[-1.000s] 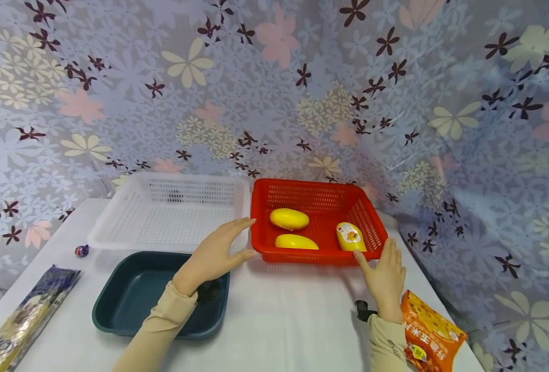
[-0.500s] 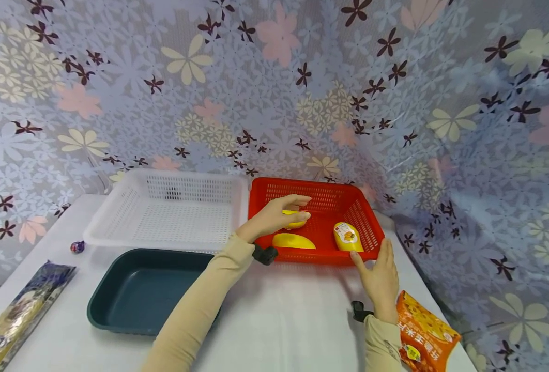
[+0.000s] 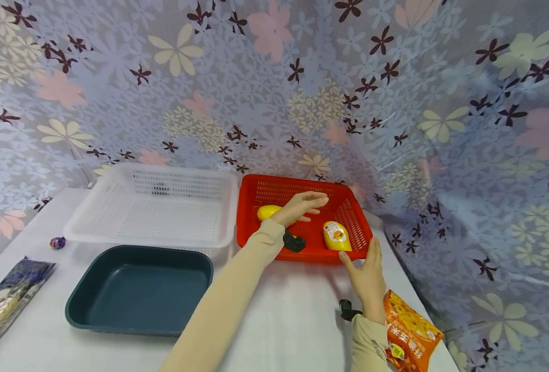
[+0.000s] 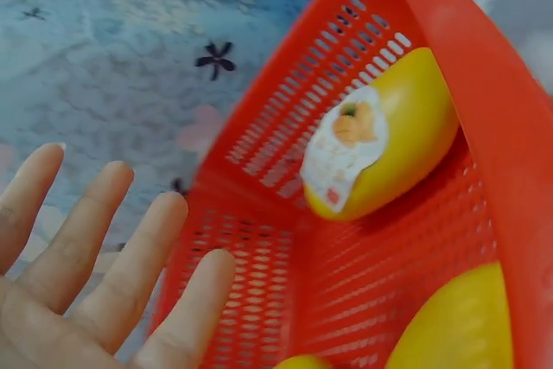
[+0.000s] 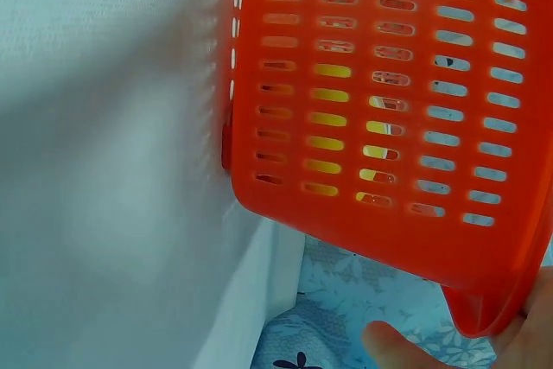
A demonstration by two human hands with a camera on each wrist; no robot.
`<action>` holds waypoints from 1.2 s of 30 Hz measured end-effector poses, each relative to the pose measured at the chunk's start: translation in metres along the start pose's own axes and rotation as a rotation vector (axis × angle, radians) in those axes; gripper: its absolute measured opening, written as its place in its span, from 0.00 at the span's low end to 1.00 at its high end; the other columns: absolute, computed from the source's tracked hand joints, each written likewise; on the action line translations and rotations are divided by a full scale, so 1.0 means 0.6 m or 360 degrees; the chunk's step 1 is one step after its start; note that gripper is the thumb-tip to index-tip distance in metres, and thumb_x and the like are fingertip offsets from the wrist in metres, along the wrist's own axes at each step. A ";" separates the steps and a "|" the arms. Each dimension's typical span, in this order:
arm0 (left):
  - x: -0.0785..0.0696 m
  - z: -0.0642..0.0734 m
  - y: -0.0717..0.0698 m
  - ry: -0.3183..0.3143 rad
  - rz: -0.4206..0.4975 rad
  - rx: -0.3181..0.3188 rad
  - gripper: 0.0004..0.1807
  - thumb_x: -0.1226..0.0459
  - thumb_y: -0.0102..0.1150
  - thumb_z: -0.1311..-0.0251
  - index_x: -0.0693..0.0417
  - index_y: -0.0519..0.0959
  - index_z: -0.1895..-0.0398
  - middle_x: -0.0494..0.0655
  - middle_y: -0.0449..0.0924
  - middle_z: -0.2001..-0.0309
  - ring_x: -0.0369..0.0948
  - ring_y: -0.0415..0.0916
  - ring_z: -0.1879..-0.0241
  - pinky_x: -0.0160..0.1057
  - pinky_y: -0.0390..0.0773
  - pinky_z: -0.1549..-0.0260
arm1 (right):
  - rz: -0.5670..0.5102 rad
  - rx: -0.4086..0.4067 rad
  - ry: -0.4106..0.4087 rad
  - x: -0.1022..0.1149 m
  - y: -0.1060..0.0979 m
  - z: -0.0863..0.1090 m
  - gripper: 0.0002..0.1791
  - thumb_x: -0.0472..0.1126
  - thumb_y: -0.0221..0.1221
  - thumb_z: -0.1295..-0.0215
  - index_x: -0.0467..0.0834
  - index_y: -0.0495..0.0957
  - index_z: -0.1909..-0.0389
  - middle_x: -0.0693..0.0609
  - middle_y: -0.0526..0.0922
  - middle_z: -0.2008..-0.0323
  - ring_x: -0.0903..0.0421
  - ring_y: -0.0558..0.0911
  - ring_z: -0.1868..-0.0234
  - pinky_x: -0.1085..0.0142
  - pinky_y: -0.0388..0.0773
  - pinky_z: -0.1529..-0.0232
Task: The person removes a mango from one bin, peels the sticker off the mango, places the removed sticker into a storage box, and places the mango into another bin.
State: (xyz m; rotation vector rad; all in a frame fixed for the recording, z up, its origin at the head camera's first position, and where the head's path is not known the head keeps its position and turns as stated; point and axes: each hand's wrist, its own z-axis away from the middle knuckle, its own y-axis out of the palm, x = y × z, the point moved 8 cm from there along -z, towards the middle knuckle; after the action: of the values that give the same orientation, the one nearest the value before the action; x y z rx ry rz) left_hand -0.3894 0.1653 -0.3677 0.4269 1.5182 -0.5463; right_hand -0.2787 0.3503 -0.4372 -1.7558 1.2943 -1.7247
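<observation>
My left hand (image 3: 301, 207) reaches over the red plastic basket (image 3: 323, 256) with straight, spread fingers and nothing in them. One yellow mango (image 3: 268, 211) lies at the basket's left, partly behind that hand. Another, stickered mango (image 3: 341, 245) rests near the front right corner; a yellow part of a third (image 4: 462, 326) shows in the left wrist view, mostly hidden by my left wrist in the head view. My right hand (image 3: 368, 279) holds the basket's front right corner, thumb on the front rim and fingers along the right side.
Left of the red basket stands a white perforated basket (image 3: 139, 238), with a dark teal tray (image 3: 139, 289) before it. A small wrapped lollipop (image 3: 58, 243) and a long shiny packet (image 3: 9, 299) lie at the left. An orange snack bag (image 3: 409, 330) lies beside my right forearm.
My left hand has moved from the red basket's left rim to above its inside, then farther right over the mangoes. The right hand keeps its place at the corner; the head view has shifted slightly.
</observation>
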 end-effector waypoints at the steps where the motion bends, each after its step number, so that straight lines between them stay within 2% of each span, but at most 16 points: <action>1: 0.007 -0.006 0.004 -0.0035 0.0020 0.0004 0.27 0.52 0.50 0.30 0.48 0.66 0.31 0.52 0.69 0.32 0.52 0.70 0.35 0.55 0.70 0.38 | -0.0011 0.0004 0.0005 -0.001 0.002 0.001 0.56 0.66 0.55 0.37 0.43 0.34 0.23 0.41 0.40 0.22 0.38 0.49 0.24 0.40 0.54 0.31; 6: 0.037 -0.030 0.017 -0.0201 0.0073 0.0021 0.29 0.48 0.51 0.32 0.48 0.67 0.31 0.52 0.70 0.33 0.53 0.70 0.36 0.55 0.70 0.38 | -0.0049 0.0017 0.0015 -0.003 0.010 0.005 0.56 0.64 0.56 0.37 0.42 0.35 0.23 0.40 0.41 0.23 0.38 0.49 0.24 0.40 0.54 0.30; 12: 0.072 -0.046 0.021 -0.0383 0.0248 0.0012 0.34 0.46 0.53 0.34 0.47 0.62 0.28 0.53 0.67 0.31 0.55 0.65 0.33 0.57 0.64 0.34 | -0.0101 0.0023 0.0034 -0.004 0.018 0.007 0.56 0.66 0.55 0.37 0.44 0.34 0.23 0.42 0.39 0.22 0.37 0.53 0.25 0.37 0.60 0.35; 19: 0.107 -0.062 0.033 -0.0494 0.0319 0.0005 0.34 0.45 0.52 0.34 0.46 0.62 0.28 0.54 0.66 0.30 0.55 0.65 0.33 0.56 0.66 0.35 | -0.0121 0.0032 0.0044 -0.010 0.025 0.019 0.55 0.64 0.55 0.36 0.47 0.33 0.22 0.43 0.38 0.22 0.38 0.53 0.25 0.35 0.62 0.37; 22: 0.118 -0.064 0.039 -0.0571 0.0354 0.0001 0.35 0.44 0.52 0.35 0.46 0.62 0.27 0.54 0.63 0.28 0.55 0.65 0.32 0.56 0.67 0.35 | -0.0130 0.0028 0.0048 -0.010 0.026 0.023 0.54 0.64 0.55 0.36 0.49 0.32 0.22 0.44 0.38 0.22 0.38 0.54 0.25 0.34 0.62 0.38; 26: 0.116 -0.063 0.039 -0.0601 0.0343 -0.0019 0.38 0.45 0.54 0.36 0.48 0.60 0.27 0.56 0.60 0.27 0.56 0.63 0.31 0.58 0.66 0.36 | -0.0153 0.0026 0.0062 -0.007 0.026 0.026 0.54 0.64 0.55 0.36 0.50 0.32 0.22 0.44 0.38 0.22 0.38 0.55 0.26 0.33 0.62 0.38; 31: 0.106 -0.064 0.028 -0.0589 0.0316 -0.0066 0.38 0.47 0.55 0.37 0.50 0.59 0.26 0.58 0.58 0.27 0.58 0.59 0.30 0.60 0.65 0.36 | -0.0189 0.0012 0.0057 0.005 0.026 0.024 0.54 0.63 0.56 0.36 0.48 0.33 0.22 0.44 0.39 0.22 0.36 0.57 0.27 0.32 0.63 0.40; 36: 0.125 -0.076 0.018 -0.0619 0.0361 -0.0144 0.39 0.47 0.57 0.38 0.50 0.59 0.27 0.58 0.57 0.27 0.59 0.59 0.31 0.60 0.69 0.39 | -0.0171 0.0004 0.0018 0.019 0.027 0.019 0.53 0.61 0.57 0.35 0.48 0.34 0.22 0.44 0.40 0.22 0.34 0.61 0.30 0.32 0.65 0.43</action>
State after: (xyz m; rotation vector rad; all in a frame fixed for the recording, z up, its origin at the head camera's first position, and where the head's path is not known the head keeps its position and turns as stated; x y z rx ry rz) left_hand -0.4222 0.1951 -0.4439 0.3904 1.0997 -0.3556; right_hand -0.2759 0.3290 -0.4454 -1.8476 1.2220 -1.7949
